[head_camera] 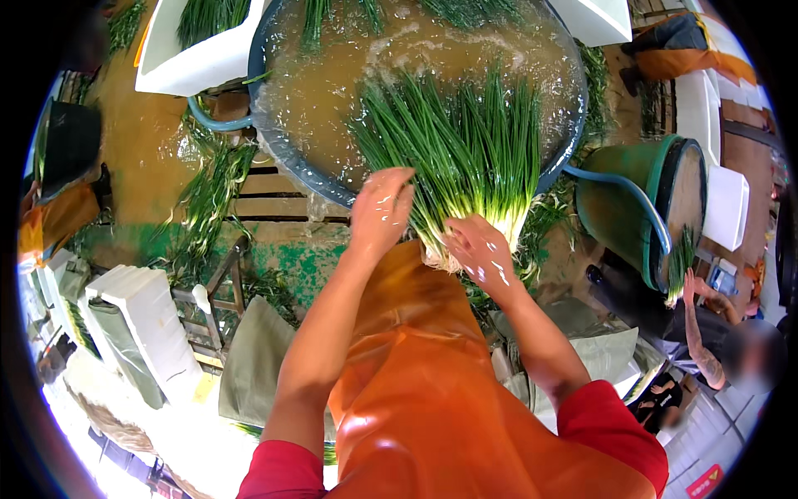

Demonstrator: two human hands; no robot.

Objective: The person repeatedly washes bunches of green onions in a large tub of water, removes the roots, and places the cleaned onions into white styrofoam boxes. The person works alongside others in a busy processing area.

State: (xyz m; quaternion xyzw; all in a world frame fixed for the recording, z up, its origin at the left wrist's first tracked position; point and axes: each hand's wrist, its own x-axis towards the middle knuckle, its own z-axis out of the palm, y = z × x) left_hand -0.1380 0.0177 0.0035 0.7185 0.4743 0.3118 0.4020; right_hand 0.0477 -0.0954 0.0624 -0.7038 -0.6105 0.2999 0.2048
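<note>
A large bunch of spring onions [461, 150] leans over the near rim of a round tub of brownish water [312, 118]. Its green leaves spread over the water, while the pale root ends point towards my orange apron [405, 374]. My left hand [383, 209] is cupped against the left side of the bunch; its fingertips are partly hidden, so its grip is unclear. With curled fingers, my right hand [480, 252] grips some stalks low down near the roots. Both hands look wet. More spring onions float at the tub's far side.
A white foam box [193, 72] holding spring onions stands at the tub's upper left. Loose stalks [215, 193] litter the wet floor. To the right, a person's hands [695, 287] hold a bunch at a green tub [623, 199]. A blue hose [623, 181] runs between the tubs.
</note>
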